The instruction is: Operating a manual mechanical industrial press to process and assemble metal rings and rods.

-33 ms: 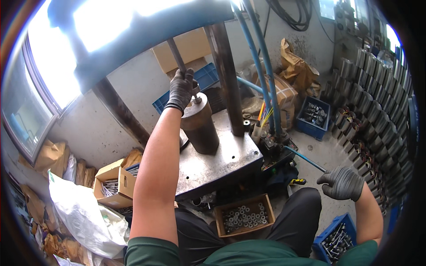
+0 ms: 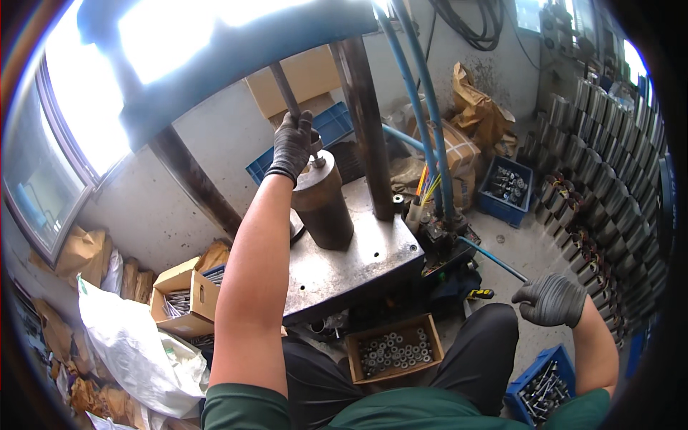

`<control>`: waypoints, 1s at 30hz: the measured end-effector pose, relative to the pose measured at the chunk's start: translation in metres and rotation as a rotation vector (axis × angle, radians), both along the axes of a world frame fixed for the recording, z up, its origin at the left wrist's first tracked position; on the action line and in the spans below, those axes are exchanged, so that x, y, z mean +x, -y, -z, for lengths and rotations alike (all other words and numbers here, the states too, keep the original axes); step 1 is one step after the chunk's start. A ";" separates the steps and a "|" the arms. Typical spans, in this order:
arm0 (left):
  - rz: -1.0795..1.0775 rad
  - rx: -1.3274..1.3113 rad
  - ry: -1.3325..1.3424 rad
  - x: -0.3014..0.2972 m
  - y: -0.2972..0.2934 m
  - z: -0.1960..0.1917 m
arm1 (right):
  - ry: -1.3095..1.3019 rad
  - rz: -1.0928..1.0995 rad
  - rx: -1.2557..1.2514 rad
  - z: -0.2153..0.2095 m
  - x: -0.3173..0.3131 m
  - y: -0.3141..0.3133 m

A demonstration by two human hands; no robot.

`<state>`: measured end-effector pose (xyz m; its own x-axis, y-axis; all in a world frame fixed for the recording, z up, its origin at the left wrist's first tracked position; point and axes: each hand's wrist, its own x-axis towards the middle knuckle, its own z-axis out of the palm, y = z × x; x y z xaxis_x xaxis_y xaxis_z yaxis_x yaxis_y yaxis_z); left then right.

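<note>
My left hand (image 2: 292, 147), in a dark glove, is closed around the lower end of a dark metal rod (image 2: 284, 87) that comes down from the press. Right beside the fingers, a small metal shaft with a collar (image 2: 316, 152) stands up out of a thick steel cylinder (image 2: 322, 204). That cylinder is upright on the press's steel table (image 2: 344, 276). Over on the right, my right hand (image 2: 550, 299), in a grey glove, is closed on the end of a thin blue lever (image 2: 494, 259). The lever runs to the pump unit (image 2: 438, 233) beside the press.
Press columns (image 2: 367, 129) flank the cylinder. A wooden box of small metal rings (image 2: 395, 378) sits between my legs, and a blue crate of metal parts (image 2: 512, 393) by my right side. Stacked metal cylinders (image 2: 609, 172) line the right. A white sack (image 2: 132, 344) lies left.
My right hand and the lever's end have dipped very slightly. The left hand and the cylinder look unmoved.
</note>
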<state>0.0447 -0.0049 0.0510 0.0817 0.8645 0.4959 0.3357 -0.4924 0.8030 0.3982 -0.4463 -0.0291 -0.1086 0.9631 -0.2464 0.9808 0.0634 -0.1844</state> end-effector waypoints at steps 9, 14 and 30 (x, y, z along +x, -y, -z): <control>-0.055 0.007 -0.039 -0.001 0.013 -0.005 | -0.154 0.061 0.869 -0.022 -0.005 -0.063; -0.049 -0.050 0.013 0.006 0.013 -0.005 | -0.109 0.109 1.278 -0.071 0.006 -0.155; -0.137 -0.024 -0.083 0.008 0.013 -0.006 | 0.011 -0.015 -0.147 0.013 0.003 0.007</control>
